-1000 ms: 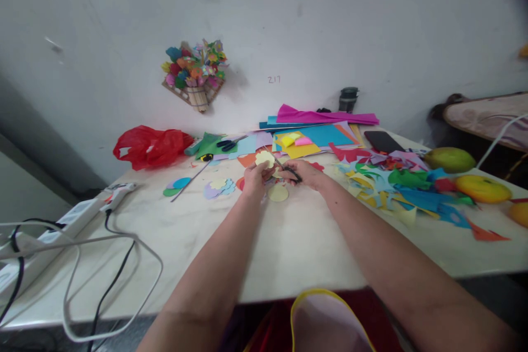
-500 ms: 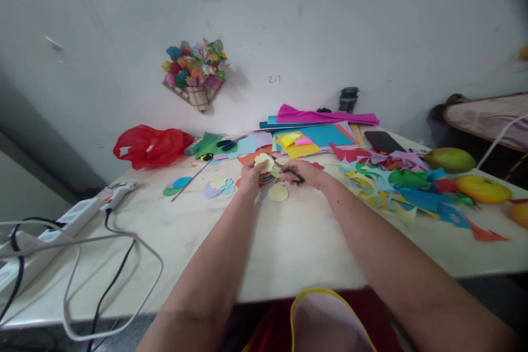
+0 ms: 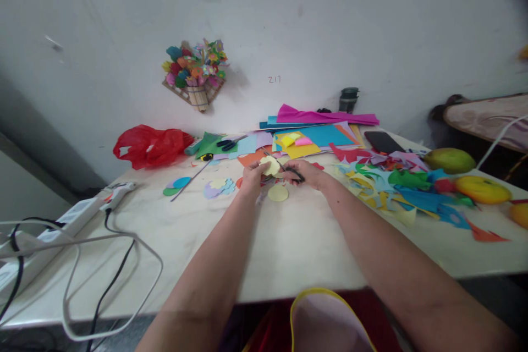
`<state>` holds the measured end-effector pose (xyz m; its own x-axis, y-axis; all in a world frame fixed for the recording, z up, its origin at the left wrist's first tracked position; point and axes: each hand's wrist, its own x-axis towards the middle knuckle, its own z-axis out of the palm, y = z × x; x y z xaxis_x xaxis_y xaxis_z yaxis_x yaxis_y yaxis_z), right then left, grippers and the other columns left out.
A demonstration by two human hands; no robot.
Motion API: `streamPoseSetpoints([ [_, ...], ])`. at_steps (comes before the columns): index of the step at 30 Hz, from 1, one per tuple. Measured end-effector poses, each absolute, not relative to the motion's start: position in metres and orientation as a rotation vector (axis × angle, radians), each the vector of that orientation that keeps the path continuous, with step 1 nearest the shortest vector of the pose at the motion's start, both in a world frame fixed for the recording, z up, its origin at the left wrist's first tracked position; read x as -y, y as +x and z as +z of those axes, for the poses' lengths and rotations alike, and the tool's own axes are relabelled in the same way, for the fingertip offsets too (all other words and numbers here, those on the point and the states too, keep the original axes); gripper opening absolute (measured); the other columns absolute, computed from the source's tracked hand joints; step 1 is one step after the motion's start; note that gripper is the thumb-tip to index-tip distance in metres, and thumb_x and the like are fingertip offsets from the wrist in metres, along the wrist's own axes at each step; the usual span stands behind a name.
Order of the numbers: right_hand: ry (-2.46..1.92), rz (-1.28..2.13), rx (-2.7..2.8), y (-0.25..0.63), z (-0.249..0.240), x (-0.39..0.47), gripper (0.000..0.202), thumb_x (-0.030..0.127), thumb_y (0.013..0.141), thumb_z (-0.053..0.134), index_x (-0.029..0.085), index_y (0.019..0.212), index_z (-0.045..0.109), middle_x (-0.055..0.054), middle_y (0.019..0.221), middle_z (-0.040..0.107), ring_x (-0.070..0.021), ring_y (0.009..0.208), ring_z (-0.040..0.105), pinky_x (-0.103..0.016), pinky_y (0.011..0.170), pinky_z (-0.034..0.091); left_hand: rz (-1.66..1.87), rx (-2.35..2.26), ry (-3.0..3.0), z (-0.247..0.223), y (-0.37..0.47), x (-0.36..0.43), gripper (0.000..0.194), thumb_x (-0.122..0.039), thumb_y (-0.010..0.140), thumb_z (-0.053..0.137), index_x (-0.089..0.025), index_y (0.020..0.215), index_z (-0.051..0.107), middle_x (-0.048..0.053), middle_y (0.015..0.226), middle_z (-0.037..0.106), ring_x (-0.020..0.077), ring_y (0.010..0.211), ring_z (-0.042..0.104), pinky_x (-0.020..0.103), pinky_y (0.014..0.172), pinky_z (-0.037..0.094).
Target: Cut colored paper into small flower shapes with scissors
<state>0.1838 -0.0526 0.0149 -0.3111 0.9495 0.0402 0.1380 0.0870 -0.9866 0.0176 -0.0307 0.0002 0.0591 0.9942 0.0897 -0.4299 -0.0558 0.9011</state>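
My left hand (image 3: 253, 176) pinches a pale yellow paper flower (image 3: 270, 165) with a scalloped edge, held above the table. The fingers of my right hand (image 3: 304, 172) are closed around the dark handles of a pair of scissors (image 3: 281, 163), whose blades point up and to the left beside the flower. Just below lies a pale yellow paper circle (image 3: 278, 193). Left of my left hand rests a loose pile of pastel paper flowers (image 3: 218, 187). Small paper scraps under my hands are partly hidden.
Colored paper sheets (image 3: 325, 135) lie at the back. Many-colored offcuts (image 3: 391, 181), a phone (image 3: 383, 142) and mangoes (image 3: 482, 189) are on the right. A second pair of scissors (image 3: 227, 144), a red plastic bag (image 3: 152, 146) and a power strip (image 3: 74, 217) with cables are leftward.
The yellow paper flower has shifted slightly right and turned to show more of its face. My left hand has moved a little with it; the right hand is almost unmoved.
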Motion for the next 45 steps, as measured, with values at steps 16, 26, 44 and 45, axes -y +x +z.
streamPoseSetpoints([
  [16,-1.060,1.279,1.605,0.184,0.007,0.047,0.023,0.026,0.063,0.075,0.015,0.075,0.059,0.005,0.052,0.054,-0.0063,0.038,0.043,-0.019,0.038,0.031,1.370,-0.778,0.962,-0.003,0.018,0.027,0.031,-0.027,0.048,0.084,-0.014,0.062,0.060,0.004,0.062,0.065,0.0142,0.056,0.061,0.027,0.059,0.049],
  [26,-1.057,1.262,1.576,0.182,0.009,0.048,0.027,0.029,0.062,0.077,0.015,0.074,0.058,0.005,0.051,0.053,-0.0057,0.038,0.042,-0.019,0.039,0.031,1.380,-0.800,0.979,0.002,0.019,0.030,0.031,-0.029,0.047,0.083,-0.015,0.060,0.059,0.002,0.059,0.062,0.0122,0.054,0.058,0.025,0.055,0.047],
  [44,-1.089,1.262,1.523,0.182,0.005,0.042,0.018,0.020,0.066,0.074,0.014,0.077,0.061,0.005,0.048,0.053,-0.0062,0.037,0.042,-0.018,0.035,0.032,1.425,-0.788,0.932,-0.003,0.017,0.025,0.035,-0.028,0.045,0.083,-0.014,0.059,0.055,0.001,0.059,0.061,0.0124,0.057,0.059,0.026,0.059,0.050],
  [45,-1.094,1.264,1.513,0.181,0.005,0.042,0.015,0.019,0.068,0.072,0.014,0.077,0.062,0.004,0.048,0.053,-0.0065,0.037,0.042,-0.018,0.035,0.032,1.433,-0.788,0.923,-0.004,0.016,0.024,0.035,-0.028,0.044,0.083,-0.014,0.060,0.055,0.001,0.061,0.062,0.0128,0.058,0.059,0.027,0.061,0.051],
])
